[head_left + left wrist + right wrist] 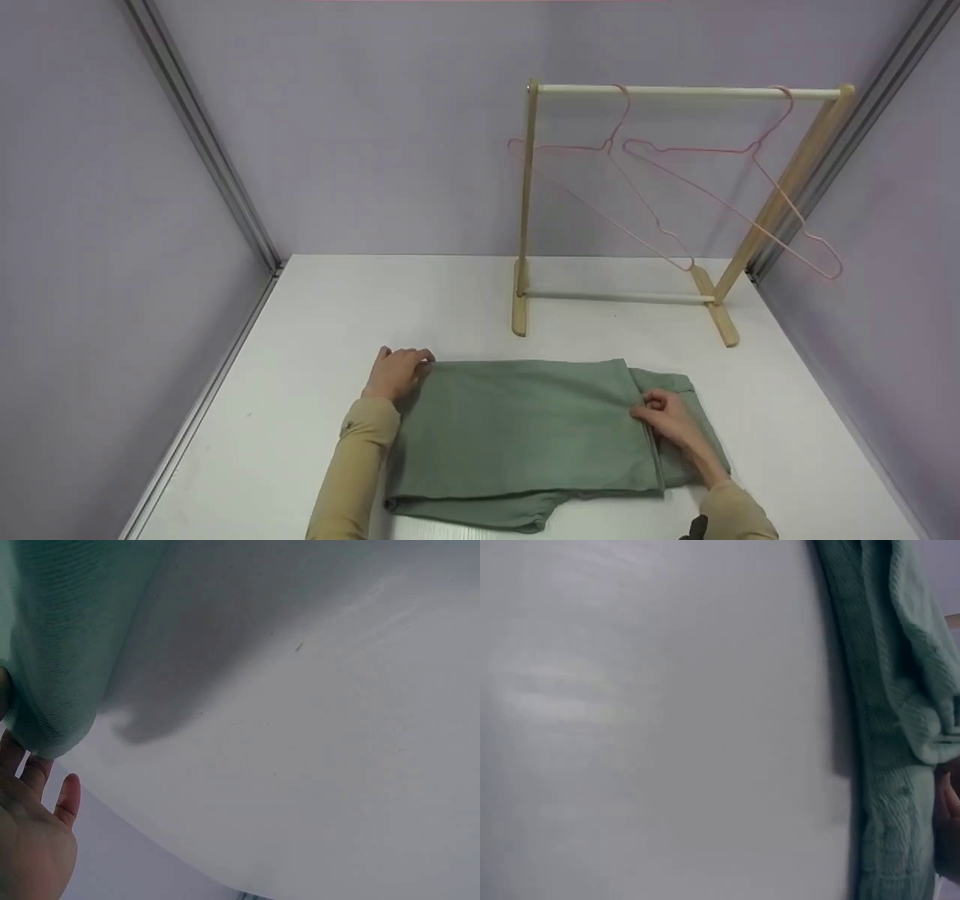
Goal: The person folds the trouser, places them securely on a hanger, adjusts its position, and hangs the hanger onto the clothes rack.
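A pair of green trousers (525, 427) lies folded on the white table, its upper layer stopping short of the waistband end at the right. My left hand (399, 373) pinches the far left corner of the fold. In the left wrist view, fingers (66, 799) reach in under the rounded green edge. With thumb and fingertips, my right hand (670, 418) grips the right edge of the upper layer, above the part that sticks out beneath. Stacked cloth edges of the trousers (889, 787) show in the right wrist view, where most of that hand is out of frame.
Behind the trousers, toward the right, stands a wooden clothes rack (523, 225) with a white top bar. Two pink hangers (581, 148) hang from it. Grey walls (375, 135) close off the white table (315, 315) at the back and on both sides.
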Available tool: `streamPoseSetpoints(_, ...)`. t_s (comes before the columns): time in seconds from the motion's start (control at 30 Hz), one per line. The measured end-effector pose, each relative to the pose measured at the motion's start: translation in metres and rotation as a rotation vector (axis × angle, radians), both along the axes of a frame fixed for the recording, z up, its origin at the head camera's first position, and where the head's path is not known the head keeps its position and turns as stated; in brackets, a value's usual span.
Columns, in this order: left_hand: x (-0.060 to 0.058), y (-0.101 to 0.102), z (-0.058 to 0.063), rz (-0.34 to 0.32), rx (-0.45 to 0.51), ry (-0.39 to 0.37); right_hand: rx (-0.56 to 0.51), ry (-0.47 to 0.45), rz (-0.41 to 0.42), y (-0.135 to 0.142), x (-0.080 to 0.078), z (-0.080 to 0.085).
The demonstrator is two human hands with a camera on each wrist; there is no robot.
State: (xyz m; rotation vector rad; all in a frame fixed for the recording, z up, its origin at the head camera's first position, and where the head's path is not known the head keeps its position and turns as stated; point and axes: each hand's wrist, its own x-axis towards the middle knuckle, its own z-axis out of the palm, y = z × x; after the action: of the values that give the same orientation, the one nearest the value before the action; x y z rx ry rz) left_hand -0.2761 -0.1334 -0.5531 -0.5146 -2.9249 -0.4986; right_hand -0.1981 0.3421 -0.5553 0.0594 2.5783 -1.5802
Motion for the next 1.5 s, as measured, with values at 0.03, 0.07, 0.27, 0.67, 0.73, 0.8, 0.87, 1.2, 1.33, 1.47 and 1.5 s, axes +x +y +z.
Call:
streamPoseSetpoints(0.03,0.0,0.0,0.0,0.0,0.001,-0.008,0.044,0.011,0.031,0.0,-0.001,0.002)
streamPoseSetpoints(0.07,0.0,0.0,0.001,0.0,0.005,-0.014,0.082,0.019,0.058,0.0,-0.001,0.004)
streamPoseSetpoints(0.27,0.002,0.002,0.004,0.004,0.018,-0.049,0.179,0.015,0.155,0.0,-0.003,0.012)
streamPoseSetpoints(0.67,0.001,0.004,0.002,0.024,-0.013,-0.059,-0.101,-0.128,0.129,0.021,-0.002,0.002)
streamPoseSetpoints(0.73,0.001,0.004,0.002,0.023,-0.024,-0.055,-0.156,-0.144,0.112,0.025,-0.001,0.002)
streamPoseSetpoints(0.8,0.001,0.005,0.001,0.024,-0.029,-0.055,-0.2,-0.156,0.076,0.028,0.0,0.001)
streamPoseSetpoints(0.87,0.001,0.005,0.0,0.025,-0.024,-0.058,-0.22,-0.16,0.052,0.031,0.001,0.001)
streamPoseSetpoints(1.2,0.0,0.005,-0.001,0.006,0.028,-0.145,0.027,-0.081,0.091,0.023,0.002,0.006)
streamPoseSetpoints(1.33,-0.002,0.003,-0.002,0.0,0.058,-0.205,0.185,-0.005,0.093,0.019,0.001,0.008)
streamPoseSetpoints(1.47,-0.002,0.001,-0.003,0.002,0.052,-0.214,0.239,0.018,0.108,0.018,0.001,0.009)
streamPoseSetpoints(1.5,-0.002,0.0,-0.004,0.004,0.044,-0.207,0.243,0.015,0.107,0.018,0.001,0.009)
